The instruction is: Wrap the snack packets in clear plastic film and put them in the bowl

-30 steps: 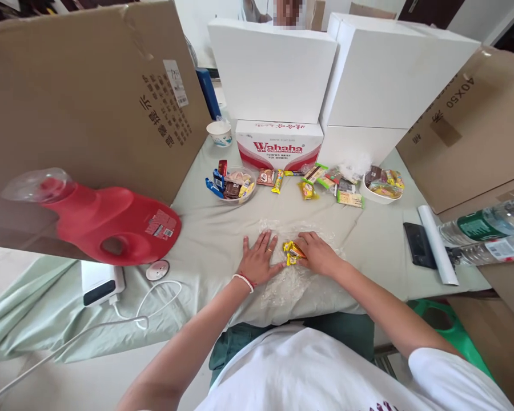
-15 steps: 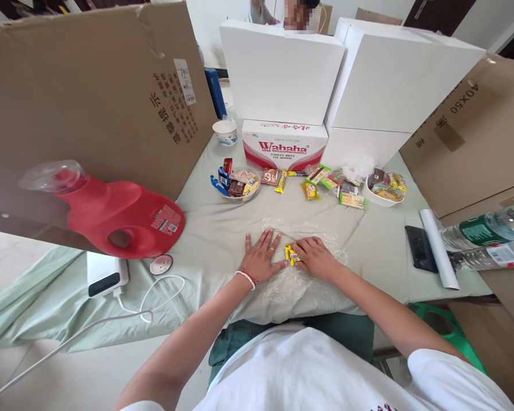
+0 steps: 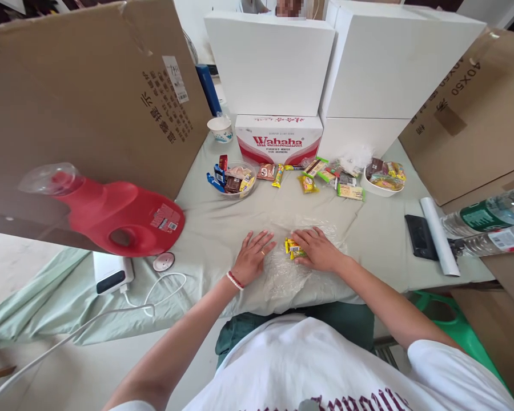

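Observation:
A crinkled clear plastic sheet (image 3: 285,279) lies flat on the cloth in front of me. On it are small yellow snack packets (image 3: 294,249), partly covered by my right hand (image 3: 317,248). This hand lies over their right side, fingers stretched forward, touching them from above; what is under the palm is hidden. To the left, my left hand (image 3: 252,257) rests at the sheet's left edge with its fingers spread and nothing in it. A gap separates it from the packets.
Behind the sheet stand a clear bowl of snacks (image 3: 235,191), several loose snack packs (image 3: 350,191) and a white bowl (image 3: 382,189). A Wahaba-style red-and-white carton (image 3: 278,142) is at the back. A red jug (image 3: 128,220) lies left; a phone (image 3: 420,242) and bottles (image 3: 492,220) lie right.
My left hand has moved left, away from the packets. My right hand's fingers have straightened over them, and more of the packets shows. The camera view has tilted slightly.

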Tool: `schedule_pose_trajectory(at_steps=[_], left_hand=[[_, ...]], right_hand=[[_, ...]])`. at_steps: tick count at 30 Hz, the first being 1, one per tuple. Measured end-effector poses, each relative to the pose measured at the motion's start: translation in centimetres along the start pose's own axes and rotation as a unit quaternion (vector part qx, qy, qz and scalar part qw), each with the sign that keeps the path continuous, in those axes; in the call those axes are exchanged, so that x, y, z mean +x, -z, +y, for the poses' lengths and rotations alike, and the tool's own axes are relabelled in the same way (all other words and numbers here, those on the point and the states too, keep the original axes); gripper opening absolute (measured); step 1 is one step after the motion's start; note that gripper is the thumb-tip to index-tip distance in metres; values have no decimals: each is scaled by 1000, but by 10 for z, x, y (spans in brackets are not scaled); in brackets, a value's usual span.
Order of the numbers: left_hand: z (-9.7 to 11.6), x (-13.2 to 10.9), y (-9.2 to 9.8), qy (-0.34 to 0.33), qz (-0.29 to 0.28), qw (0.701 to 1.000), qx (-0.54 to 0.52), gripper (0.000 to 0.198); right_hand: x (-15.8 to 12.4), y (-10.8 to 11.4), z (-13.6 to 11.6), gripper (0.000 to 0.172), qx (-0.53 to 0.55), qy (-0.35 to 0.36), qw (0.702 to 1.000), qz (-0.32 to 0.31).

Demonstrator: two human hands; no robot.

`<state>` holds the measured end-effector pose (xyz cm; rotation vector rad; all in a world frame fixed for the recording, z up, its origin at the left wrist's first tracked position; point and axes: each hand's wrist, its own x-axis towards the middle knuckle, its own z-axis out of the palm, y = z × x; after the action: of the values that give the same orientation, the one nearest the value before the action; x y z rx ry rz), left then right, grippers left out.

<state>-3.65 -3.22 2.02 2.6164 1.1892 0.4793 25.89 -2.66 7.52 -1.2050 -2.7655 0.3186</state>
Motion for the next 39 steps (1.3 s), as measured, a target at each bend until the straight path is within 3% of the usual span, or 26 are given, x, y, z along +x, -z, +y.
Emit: schedule_pose_trajectory(at_steps=[5, 8, 11, 15, 20, 23, 28, 31, 33, 35, 39], left_hand=[[-7, -13, 6, 11, -68, 996, -62, 83], [-11, -15, 14, -1, -101, 992, -76, 77], [-13, -14, 21, -23, -154, 985, -75, 68], [-15, -11, 22, -20, -193, 980, -52, 87], [-21, -9, 25, -37, -211, 976, -47, 89], [-21, -8, 24, -38, -189, 980, -56, 79], [-15, -4, 17, -2, -91, 994, -68, 41], [-10, 2, 14, 11, -63, 996, -70, 44], [-6, 6, 13, 27, -42, 996, -79, 39], [-1, 12, 11, 72, -10, 993, -92, 27], [5, 21, 0, 230, 60, 967, -96, 39]], right_hand=[[-50, 3, -2, 51, 76, 8, 988, 136], [-87, -17, -2, 55, 77, 36, 989, 123], [-109, -38, 0, 36, 84, 13, 992, 96], [-105, -36, 9, 29, 160, -17, 984, 82], [-66, 5, 30, 28, 275, -56, 957, 70], [-43, 19, 45, 27, 312, -109, 942, 63], [-22, 22, 59, 33, 400, -206, 892, 34], [-17, 23, 59, 41, 454, -256, 854, -5], [-15, 23, 57, 43, 462, -271, 845, -18], [-13, 21, 56, 44, 461, -277, 842, -28], [-14, 16, 65, 46, 440, -291, 849, -42]])
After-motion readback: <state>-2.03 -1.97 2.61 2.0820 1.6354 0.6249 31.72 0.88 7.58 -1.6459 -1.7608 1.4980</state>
